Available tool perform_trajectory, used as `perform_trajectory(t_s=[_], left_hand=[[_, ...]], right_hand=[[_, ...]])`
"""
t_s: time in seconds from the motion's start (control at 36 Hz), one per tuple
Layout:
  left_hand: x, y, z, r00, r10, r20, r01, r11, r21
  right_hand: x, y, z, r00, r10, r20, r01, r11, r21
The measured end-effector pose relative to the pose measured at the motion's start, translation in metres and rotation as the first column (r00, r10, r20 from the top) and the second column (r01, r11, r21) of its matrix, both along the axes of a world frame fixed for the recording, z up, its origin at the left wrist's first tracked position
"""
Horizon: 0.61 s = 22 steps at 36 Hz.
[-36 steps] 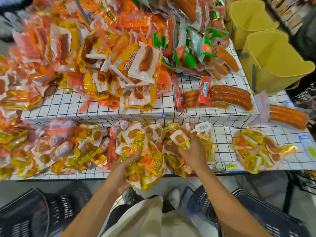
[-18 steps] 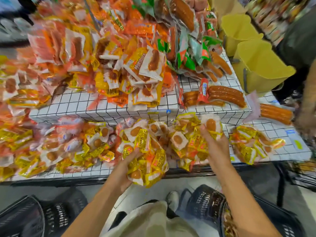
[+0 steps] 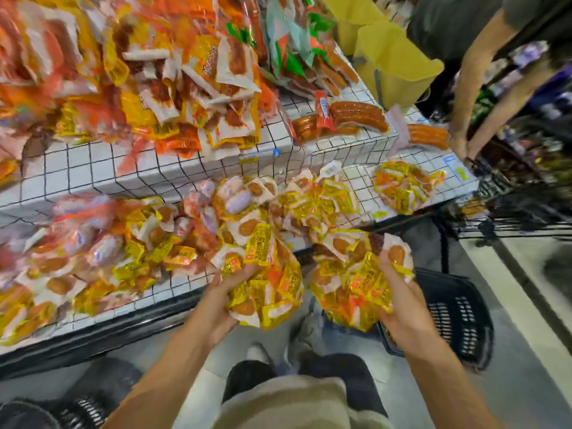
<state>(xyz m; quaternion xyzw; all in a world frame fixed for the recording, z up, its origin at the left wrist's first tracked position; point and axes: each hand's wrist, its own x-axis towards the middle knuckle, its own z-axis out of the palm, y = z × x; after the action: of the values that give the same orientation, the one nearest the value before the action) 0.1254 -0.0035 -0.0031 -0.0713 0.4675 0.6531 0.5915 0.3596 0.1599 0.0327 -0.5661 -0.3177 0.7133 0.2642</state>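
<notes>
Each of my hands carries a bundle of small yellow-and-white snack packets with a brown sausage piece inside. My left hand (image 3: 226, 292) grips one bundle (image 3: 266, 289) just off the front edge of the lower display shelf (image 3: 173, 289). My right hand (image 3: 399, 305) grips a second bundle (image 3: 349, 274), lifted off the shelf and hanging over a black plastic basket (image 3: 455, 317) on the floor. More of the same packets (image 3: 309, 205) lie heaped on the lower shelf.
The grid-patterned upper shelf (image 3: 123, 168) holds piles of orange and yellow packets (image 3: 185, 88) and vacuum-packed sausages (image 3: 356, 116). Yellow bags (image 3: 393, 63) stand at the back right. Another person's arms (image 3: 476, 113) reach down at the far right by a wire trolley (image 3: 520, 212). A second black basket (image 3: 77, 410) sits lower left.
Both hands have gathered packets and pulled back from the shelf toward me. The right hand has swung its bundle down and right over the black basket. The view has turned right.
</notes>
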Motion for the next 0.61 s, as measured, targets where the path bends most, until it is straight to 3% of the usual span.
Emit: perform_trajectory(t_s=[0.17,0.25,0.47,0.61], left_hand=[[0.038,-0.009,-0.011,0.996,-0.034,0.077,0.033,0.999,0.020],[0.061,-0.005,-0.010,0.995,-0.033,0.091,0.033,0.999,-0.003],[0.138,0.032,-0.014,0.988,-0.119,-0.095,0.104,0.983,-0.151],[0.206,0.065,-0.022,0.976,-0.171,-0.137,0.144,0.972,-0.188]], right_hand=[[0.054,-0.023,-0.016,0.986,-0.155,0.059,0.158,0.987,-0.044],[0.077,-0.024,-0.023,0.968,-0.250,0.012,0.250,0.966,-0.059],[0.165,-0.009,-0.043,0.946,-0.314,-0.085,0.302,0.945,-0.127],[0.246,0.005,-0.057,0.915,-0.386,-0.115,0.366,0.917,-0.159]])
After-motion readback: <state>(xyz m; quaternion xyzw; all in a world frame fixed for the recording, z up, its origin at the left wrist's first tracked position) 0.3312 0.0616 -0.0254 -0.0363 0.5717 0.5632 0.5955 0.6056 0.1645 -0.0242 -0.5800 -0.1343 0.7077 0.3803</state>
